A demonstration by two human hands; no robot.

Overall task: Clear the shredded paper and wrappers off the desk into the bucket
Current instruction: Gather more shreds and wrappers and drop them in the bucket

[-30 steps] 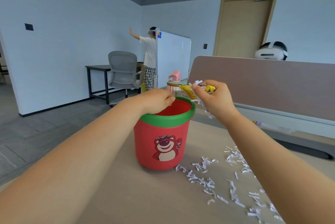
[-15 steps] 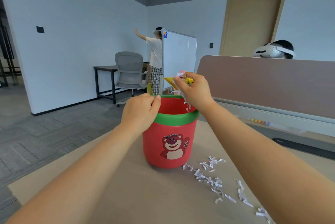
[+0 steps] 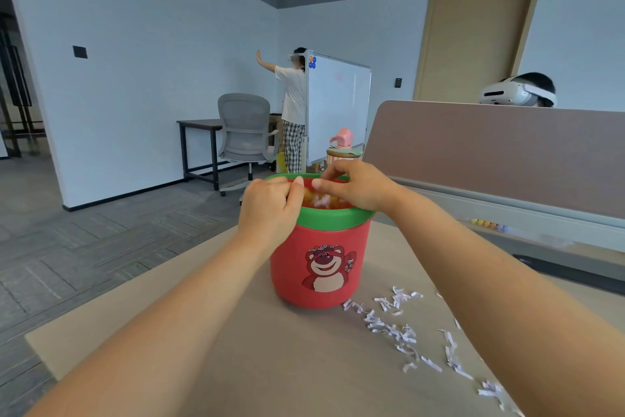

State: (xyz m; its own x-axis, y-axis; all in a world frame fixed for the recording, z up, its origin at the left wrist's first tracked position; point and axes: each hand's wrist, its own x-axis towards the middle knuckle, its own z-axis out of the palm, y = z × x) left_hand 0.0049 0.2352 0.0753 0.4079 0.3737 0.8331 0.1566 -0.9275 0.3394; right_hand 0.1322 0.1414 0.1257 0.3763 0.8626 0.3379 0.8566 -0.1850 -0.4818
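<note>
Bucket (image 3: pixel 318 268): stands on desk (image 3: pixel 236 359), left hand (image 3: pixel 269 210) curled over its green rim.
Right hand (image 3: pixel 355 188): fingers spread over the mouth, apparently empty; blurred scraps below.
Shredded paper (image 3: pixel 399 328): strewn right of bucket.
Advice: steady the bucket, gather generous pinches.

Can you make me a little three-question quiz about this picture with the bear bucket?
1. True or false: the left hand grips the green rim of the bucket.
2. Where is the right hand? A) flat on the desk B) above the bucket's opening C) on the whiteboard
3. On which side of the bucket does the shredded paper lie on the desk?

Key: 1 true; 2 B; 3 the right side.
</note>
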